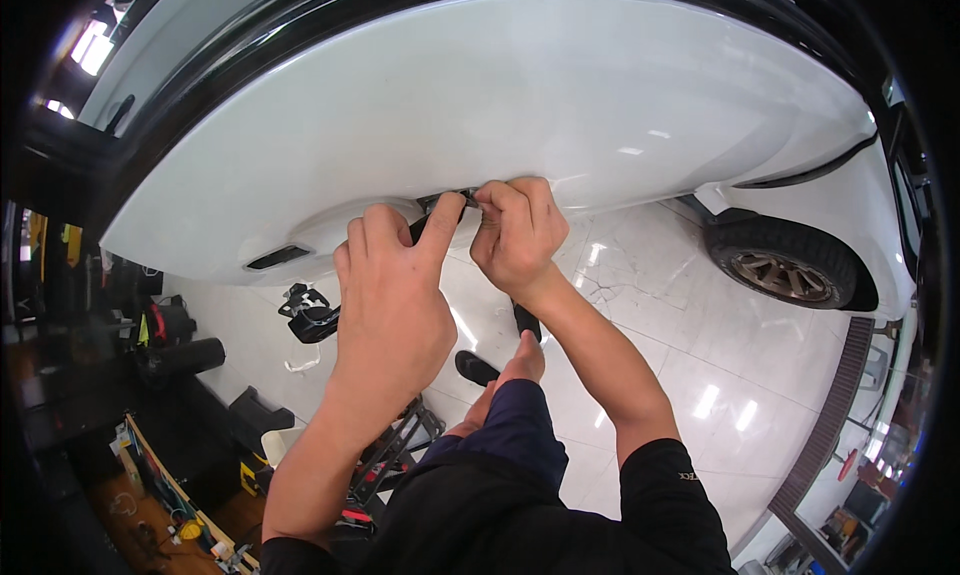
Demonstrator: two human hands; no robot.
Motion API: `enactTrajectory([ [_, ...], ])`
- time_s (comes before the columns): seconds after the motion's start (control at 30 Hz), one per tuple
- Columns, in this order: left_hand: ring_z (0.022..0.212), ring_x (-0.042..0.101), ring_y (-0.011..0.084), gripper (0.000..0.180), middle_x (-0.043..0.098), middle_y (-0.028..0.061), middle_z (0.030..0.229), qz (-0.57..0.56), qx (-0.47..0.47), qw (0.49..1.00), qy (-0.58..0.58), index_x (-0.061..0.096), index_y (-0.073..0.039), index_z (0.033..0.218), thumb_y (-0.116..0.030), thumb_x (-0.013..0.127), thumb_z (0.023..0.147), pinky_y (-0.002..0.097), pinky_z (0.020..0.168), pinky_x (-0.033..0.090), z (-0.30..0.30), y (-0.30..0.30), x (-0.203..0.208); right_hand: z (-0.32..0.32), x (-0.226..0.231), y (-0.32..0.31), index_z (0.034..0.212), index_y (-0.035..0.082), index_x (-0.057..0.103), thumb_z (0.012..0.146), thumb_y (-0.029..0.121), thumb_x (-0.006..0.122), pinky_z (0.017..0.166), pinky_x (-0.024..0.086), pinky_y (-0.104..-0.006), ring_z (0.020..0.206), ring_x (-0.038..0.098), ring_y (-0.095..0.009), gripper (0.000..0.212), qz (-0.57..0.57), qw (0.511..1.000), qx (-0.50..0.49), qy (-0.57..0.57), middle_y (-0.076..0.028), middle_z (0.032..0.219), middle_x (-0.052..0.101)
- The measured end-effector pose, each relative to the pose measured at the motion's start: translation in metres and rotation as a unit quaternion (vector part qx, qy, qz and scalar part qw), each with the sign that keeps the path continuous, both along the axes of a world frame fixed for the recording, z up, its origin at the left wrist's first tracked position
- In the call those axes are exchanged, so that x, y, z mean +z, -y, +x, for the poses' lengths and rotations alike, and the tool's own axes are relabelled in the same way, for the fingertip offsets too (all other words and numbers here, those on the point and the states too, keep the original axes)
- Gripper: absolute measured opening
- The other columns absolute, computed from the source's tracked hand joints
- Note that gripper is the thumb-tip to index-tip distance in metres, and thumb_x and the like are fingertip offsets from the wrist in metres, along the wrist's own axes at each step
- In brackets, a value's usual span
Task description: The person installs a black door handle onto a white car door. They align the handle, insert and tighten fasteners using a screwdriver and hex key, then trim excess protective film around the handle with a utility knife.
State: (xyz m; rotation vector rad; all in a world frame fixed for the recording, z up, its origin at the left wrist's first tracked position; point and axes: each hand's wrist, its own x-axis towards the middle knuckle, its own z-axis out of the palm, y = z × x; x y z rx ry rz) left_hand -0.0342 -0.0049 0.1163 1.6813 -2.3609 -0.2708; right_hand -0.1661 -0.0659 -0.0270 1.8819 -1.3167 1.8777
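Observation:
A white car door (pixel 520 95) spans the upper part of the head view. At its lower edge my left hand (pixel 395 285) is bent round a narrow black piece (pixel 424 221), whose kind I cannot make out. Its index finger reaches up to a dark slot (pixel 448 197) in the door. Touching the door at the slot's right end, my right hand (pixel 520 233) has its thumb and fingers pinched together; whatever lies between them is hidden. Further left in the door is a second dark opening (pixel 279 258), beside a shallow recess.
Black parts (pixel 311 316) stand low at left, beyond my left wrist. A car wheel (pixel 785 265) is at right. Below lies a glossy tiled floor (pixel 640 305) with a dark grate (pixel 832 415). Cluttered equipment and a wooden-edged bench (pixel 165 480) occupy the lower left.

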Motion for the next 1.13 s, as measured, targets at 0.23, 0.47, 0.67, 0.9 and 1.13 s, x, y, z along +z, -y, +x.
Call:
enactTrajectory([
  [0.23,0.102,0.049,0.0372,0.076,0.047,0.0187,0.105,0.004,0.014,1.000,0.002,0.056,-0.010,0.147,0.013,0.052,0.074,0.0479,0.094,0.040,-0.004,0.003,0.003,-0.012,0.004,0.008,0.095,0.005,0.070,0.070,-0.012,0.071,0.051,0.045,-0.0331,0.064,0.060,-0.022,0.030,-0.015,0.999,0.024,-0.036,-0.005,0.082,0.061],
  [0.47,0.102,0.049,0.0374,0.078,0.048,0.0192,0.105,0.001,0.011,1.000,0.001,0.055,-0.010,0.147,0.013,0.052,0.073,0.0479,0.094,0.040,-0.003,0.003,0.003,-0.009,0.006,-0.001,0.098,0.003,0.075,0.081,-0.011,0.079,0.056,0.051,-0.0311,0.069,0.065,-0.020,0.022,0.017,0.992,0.083,0.089,-0.009,0.090,0.066],
  [0.67,0.103,0.049,0.0368,0.076,0.049,0.0185,0.107,0.003,0.007,1.000,-0.007,0.055,-0.011,0.147,0.011,0.054,0.075,0.0476,0.092,0.038,-0.001,0.003,0.001,-0.003,0.005,-0.001,0.097,0.004,0.076,0.075,-0.008,0.083,0.057,0.050,-0.0332,0.072,0.064,-0.023,0.026,-0.008,0.994,0.054,0.091,-0.007,0.089,0.068],
  [0.9,0.103,0.048,0.0372,0.081,0.048,0.0185,0.106,0.012,0.008,1.000,-0.019,0.055,-0.013,0.150,0.013,0.053,0.073,0.0485,0.093,0.039,0.002,0.003,0.002,0.019,-0.002,0.002,0.096,0.000,0.070,0.082,-0.015,0.069,0.059,0.049,-0.0330,0.074,0.061,-0.025,0.021,-0.012,0.994,-0.015,0.105,-0.011,0.089,0.065],
  [1.13,0.103,0.048,0.0372,0.080,0.047,0.0188,0.107,-0.002,-0.001,1.000,-0.028,0.055,-0.013,0.150,0.011,0.054,0.073,0.0480,0.091,0.038,0.005,0.003,-0.004,0.024,-0.005,0.003,0.098,0.002,0.068,0.081,-0.013,0.068,0.061,0.047,-0.0362,0.076,0.059,-0.027,0.023,0.007,0.995,-0.037,0.087,-0.009,0.087,0.064],
])
